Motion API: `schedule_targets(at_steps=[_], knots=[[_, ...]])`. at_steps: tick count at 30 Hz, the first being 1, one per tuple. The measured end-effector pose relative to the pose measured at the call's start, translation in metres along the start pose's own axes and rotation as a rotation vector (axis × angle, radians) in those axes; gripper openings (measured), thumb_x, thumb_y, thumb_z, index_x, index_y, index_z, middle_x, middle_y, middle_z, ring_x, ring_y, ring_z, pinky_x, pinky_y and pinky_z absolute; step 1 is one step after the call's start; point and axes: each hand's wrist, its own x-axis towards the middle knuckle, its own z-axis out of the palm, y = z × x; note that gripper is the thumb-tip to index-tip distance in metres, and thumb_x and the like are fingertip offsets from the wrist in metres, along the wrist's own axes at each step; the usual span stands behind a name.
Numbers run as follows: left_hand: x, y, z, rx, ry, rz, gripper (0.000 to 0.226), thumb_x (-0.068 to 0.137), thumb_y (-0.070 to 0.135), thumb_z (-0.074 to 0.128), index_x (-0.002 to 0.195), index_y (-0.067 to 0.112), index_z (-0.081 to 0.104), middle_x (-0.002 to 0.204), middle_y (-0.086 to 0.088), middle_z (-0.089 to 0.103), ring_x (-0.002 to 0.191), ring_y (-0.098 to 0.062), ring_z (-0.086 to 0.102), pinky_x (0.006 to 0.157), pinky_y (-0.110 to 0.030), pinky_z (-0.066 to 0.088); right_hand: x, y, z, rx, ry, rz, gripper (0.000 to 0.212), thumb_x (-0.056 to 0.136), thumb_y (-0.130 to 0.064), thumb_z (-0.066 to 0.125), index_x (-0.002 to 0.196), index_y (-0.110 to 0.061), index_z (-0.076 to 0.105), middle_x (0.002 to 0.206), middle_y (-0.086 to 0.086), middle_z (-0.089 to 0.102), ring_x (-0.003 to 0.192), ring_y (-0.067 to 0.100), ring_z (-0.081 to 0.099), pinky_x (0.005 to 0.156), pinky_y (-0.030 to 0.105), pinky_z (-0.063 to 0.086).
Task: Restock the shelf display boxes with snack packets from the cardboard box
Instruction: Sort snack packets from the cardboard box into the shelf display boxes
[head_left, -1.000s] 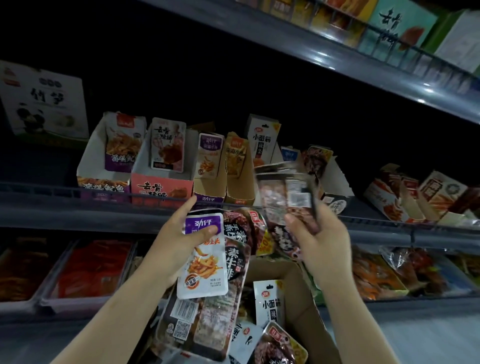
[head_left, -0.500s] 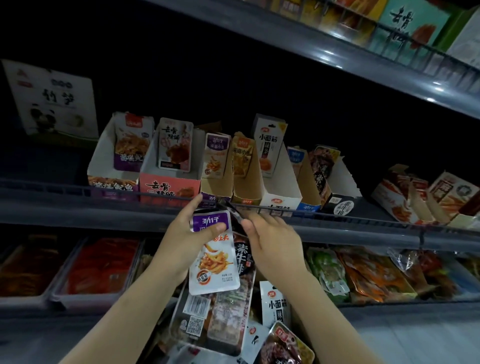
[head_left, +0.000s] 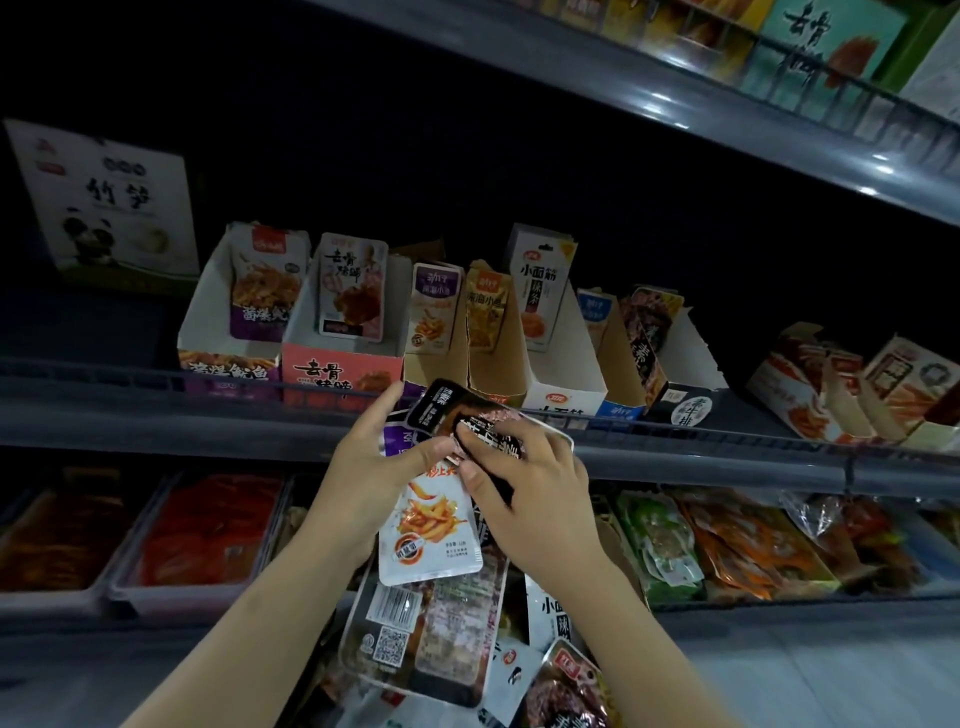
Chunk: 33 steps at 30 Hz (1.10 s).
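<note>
Below the shelf rail, your right hand (head_left: 530, 493) pinches a dark packet (head_left: 467, 415) off the stack your left hand (head_left: 363, 467) clamps, thumb across the white packet (head_left: 428, 525), so you can sort one flavour at a time. The display boxes (head_left: 343, 369) wait just above; the cardboard box (head_left: 610, 540) sits beneath your wrists, mostly hidden by packets. Half a second ago your right hand was only reaching in; now it has a packet peeled up.
</note>
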Motion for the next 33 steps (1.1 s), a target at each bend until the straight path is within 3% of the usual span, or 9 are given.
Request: schedule_targets(at_steps=[2,5,8,11,15,17,21,27,33], knots=[[0.001,-0.001,0.001,-0.019,0.023,-0.012,0.072,0.079,0.014,0.074,0.142,0.031,0.044,0.098,0.008,0.071,0.077,-0.012,0.073,0.061,-0.024,0.055,0.001,0.001,-0.002,-0.016,0.093,-0.099,0.043,0.091,-0.054,0.033,0.119,-0.043,0.064,0.122,-0.007,0.06,0.113,0.028,0.052,0.091,0.047,0.044],[0.001,-0.004,0.002,-0.064,0.053,-0.049,0.071,0.081,0.009,0.074,0.142,0.031,0.044,0.097,0.007,0.071,0.074,-0.013,0.073,0.06,-0.025,0.056,0.001,0.003,-0.004,0.067,0.088,-0.158,0.044,0.091,-0.054,0.034,0.118,-0.04,0.065,0.125,-0.012,0.06,0.119,0.018,0.046,0.1,0.042,0.036],[0.002,-0.007,0.0,-0.041,0.095,-0.044,0.073,0.079,0.014,0.077,0.14,0.039,0.045,0.12,0.0,0.067,0.094,-0.022,0.071,0.084,-0.04,0.057,0.001,0.009,-0.013,0.241,0.166,0.072,0.046,0.09,-0.052,0.041,0.125,-0.031,0.062,0.129,-0.007,0.056,0.121,0.008,0.04,0.109,0.039,0.029],[0.004,-0.003,-0.002,-0.023,0.113,0.006,0.068,0.08,0.014,0.077,0.136,0.042,0.049,0.129,0.0,0.062,0.102,-0.022,0.067,0.093,-0.044,0.053,0.002,0.02,-0.023,0.422,0.155,0.445,0.065,0.088,-0.05,0.058,0.143,-0.022,0.038,0.134,0.001,0.043,0.118,0.014,0.042,0.098,0.031,0.036],[0.002,-0.001,-0.002,0.014,0.055,-0.002,0.062,0.08,0.014,0.076,0.131,0.04,0.051,0.111,0.004,0.071,0.086,-0.013,0.071,0.074,-0.029,0.058,0.007,0.027,-0.023,0.803,0.09,0.587,0.059,0.082,-0.039,0.07,0.132,-0.016,0.049,0.102,-0.013,0.063,0.092,0.004,0.061,0.079,0.021,0.05],[0.001,0.0,-0.001,0.018,0.018,-0.025,0.052,0.08,0.014,0.075,0.123,0.037,0.054,0.092,0.008,0.074,0.072,-0.008,0.072,0.056,-0.019,0.055,0.011,0.03,-0.022,0.911,0.076,0.588,0.047,0.086,-0.023,0.07,0.129,-0.017,0.052,0.101,-0.011,0.066,0.094,0.006,0.063,0.079,0.022,0.051],[0.001,0.0,-0.002,0.03,-0.049,-0.067,0.043,0.079,0.012,0.075,0.119,0.02,0.062,0.078,0.005,0.074,0.064,-0.01,0.071,0.05,-0.019,0.052,0.021,0.038,-0.026,1.272,0.001,0.737,0.051,0.083,-0.003,0.068,0.128,-0.022,0.055,0.112,0.005,0.067,0.099,0.022,0.065,0.088,0.038,0.052],[0.004,-0.001,-0.006,0.105,-0.142,-0.095,0.068,0.06,0.028,0.081,0.124,0.024,0.06,0.096,-0.002,0.076,0.084,-0.021,0.074,0.073,-0.033,0.055,0.026,0.04,-0.025,1.398,-0.286,0.835,0.059,0.065,-0.02,0.076,0.119,-0.01,0.055,0.098,0.01,0.073,0.09,0.026,0.068,0.072,0.038,0.051],[0.007,-0.005,-0.007,-0.039,-0.17,-0.181,0.095,0.056,0.013,0.078,0.142,0.03,0.042,0.118,-0.007,0.068,0.086,-0.026,0.073,0.069,-0.035,0.057,0.024,0.039,-0.018,1.5,-0.055,0.869,0.04,0.08,-0.005,0.071,0.118,-0.008,0.058,0.102,0.013,0.072,0.084,0.025,0.07,0.064,0.033,0.053]])
